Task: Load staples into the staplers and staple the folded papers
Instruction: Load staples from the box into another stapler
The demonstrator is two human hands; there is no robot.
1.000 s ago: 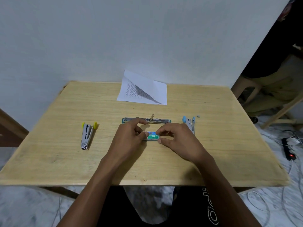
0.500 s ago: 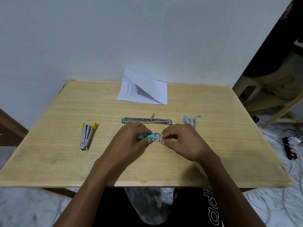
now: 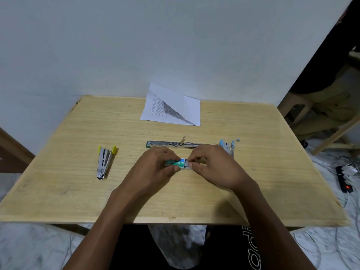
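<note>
At the near middle of the pale wooden tabletop [image 3: 58, 191], the left hand [image 3: 155, 170] closes its grip round the small green-and-white cardboard staple box [image 3: 175, 163]. The right hand [image 3: 214, 168] pinches the grey inner tray [image 3: 188, 165] at the box's end. The box looks light and crushable, so hold its edges; staple strips likely snap if bent. Beyond lies the opened green-based steel stapler [image 3: 171, 144] and, farther still, the folded white paper [image 3: 175, 108].

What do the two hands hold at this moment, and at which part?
The left hand grips the green sleeve of the staple box; the right hand pinches its inner tray, which sticks out at the right end.
</note>
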